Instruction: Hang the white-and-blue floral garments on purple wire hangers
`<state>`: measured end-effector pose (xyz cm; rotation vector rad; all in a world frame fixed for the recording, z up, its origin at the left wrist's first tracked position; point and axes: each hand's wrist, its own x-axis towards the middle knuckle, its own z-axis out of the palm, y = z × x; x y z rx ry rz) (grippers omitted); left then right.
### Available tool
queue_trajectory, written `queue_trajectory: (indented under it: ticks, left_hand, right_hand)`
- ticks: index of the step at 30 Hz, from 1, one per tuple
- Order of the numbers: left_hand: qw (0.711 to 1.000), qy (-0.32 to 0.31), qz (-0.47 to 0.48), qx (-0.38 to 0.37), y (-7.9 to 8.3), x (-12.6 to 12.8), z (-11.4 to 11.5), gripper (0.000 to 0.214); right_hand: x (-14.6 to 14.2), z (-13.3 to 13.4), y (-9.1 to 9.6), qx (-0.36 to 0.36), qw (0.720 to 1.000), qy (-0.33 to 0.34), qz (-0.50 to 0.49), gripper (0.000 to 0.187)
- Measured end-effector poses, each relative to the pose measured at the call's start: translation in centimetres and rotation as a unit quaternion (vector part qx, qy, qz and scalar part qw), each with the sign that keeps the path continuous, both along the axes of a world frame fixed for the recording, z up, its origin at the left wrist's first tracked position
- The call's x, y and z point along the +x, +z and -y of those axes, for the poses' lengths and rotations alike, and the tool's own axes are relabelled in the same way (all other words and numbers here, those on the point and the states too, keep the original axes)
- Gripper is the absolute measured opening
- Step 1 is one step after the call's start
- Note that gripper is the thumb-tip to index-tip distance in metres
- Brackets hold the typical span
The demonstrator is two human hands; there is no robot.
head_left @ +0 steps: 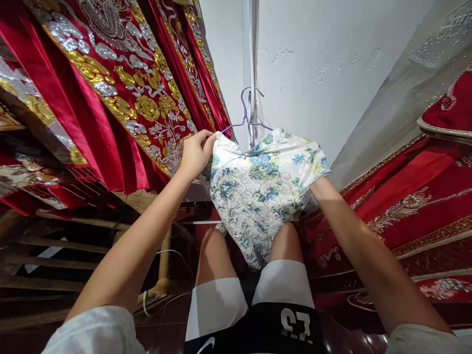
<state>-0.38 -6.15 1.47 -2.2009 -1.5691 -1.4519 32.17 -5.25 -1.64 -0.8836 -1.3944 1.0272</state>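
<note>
A short-sleeved floral dress [254, 191], white with blue and green flowers and a stand-up collar, hangs in front of me on a thin purple hanger [245, 119]. The hanger's hook reaches a small metal hook [260, 92] by the wall. At the dress's left shoulder, my left hand [197, 153] is closed, thumb and fingers pinching the cloth near the hanger's end. My right forearm [342, 211] goes up under the right sleeve [320, 164], and the cloth hides that hand and its fingers. The dress's lower part drops between my knees.
Red embroidered garments with gold and silver patterns [147, 105] hang at the left. More red beaded garments [409, 211] are close on the right, beside a clear plastic cover [398, 93]. Wooden slatted furniture [55, 255] stands lower left, with a white cable [145, 302] near it.
</note>
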Motion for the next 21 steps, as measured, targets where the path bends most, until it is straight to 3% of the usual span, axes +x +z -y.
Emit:
queue_trajectory:
  ticks: [2, 4, 6, 9, 12, 14, 16, 18, 21]
  left_hand:
    - [1.0, 0.013, -0.018, 0.003, 0.4, 0.1, 0.3, 0.025]
    - [1.0, 0.016, -0.024, 0.011, 0.7, 0.3, 0.3, 0.027]
    - [1.0, 0.012, -0.011, 0.018, 0.9, 0.6, -0.2, 0.03]
    - [1.0, 0.017, 0.014, 0.005, 1.3, 0.7, -2.1, 0.037]
    - [0.998, 0.042, 0.032, -0.025, 1.5, 0.4, -4.2, 0.048]
    - [0.996, 0.04, 0.061, -0.052, 1.5, 0.4, -4.7, 0.056]
    - [0.991, -0.004, 0.104, -0.08, 1.3, 1.0, -4.0, 0.067]
    - [0.982, -0.083, 0.143, -0.087, 0.9, 2.4, -2.3, 0.073]
    - [0.956, -0.23, 0.17, -0.067, 0.4, 5.7, 1.1, 0.072]
  right_hand:
    - [1.0, 0.5, -0.3, 0.034, 0.999, -0.013, 0.021, 0.062]
    - [1.9, 0.6, 0.2, 0.098, 0.99, -0.046, 0.085, 0.062]
    - [2.0, 0.2, 1.4, 0.161, 0.975, -0.076, 0.137, 0.064]
    - [0.5, 0.3, 3.4, 0.196, 0.967, -0.086, 0.138, 0.066]
    - [-1.8, 2.4, 4.5, 0.202, 0.969, -0.042, 0.134, 0.068]
    - [-2.7, 4.7, 4.6, 0.198, 0.967, 0.039, 0.157, 0.067]
    - [-3.0, 6.8, 4.4, 0.188, 0.951, 0.144, 0.198, 0.07]
    - [-3.2, 7.9, 3.7, 0.19, 0.928, 0.204, 0.245, 0.077]
    - [-4.1, 7.8, 1.4, 0.242, 0.908, 0.146, 0.31, 0.107]
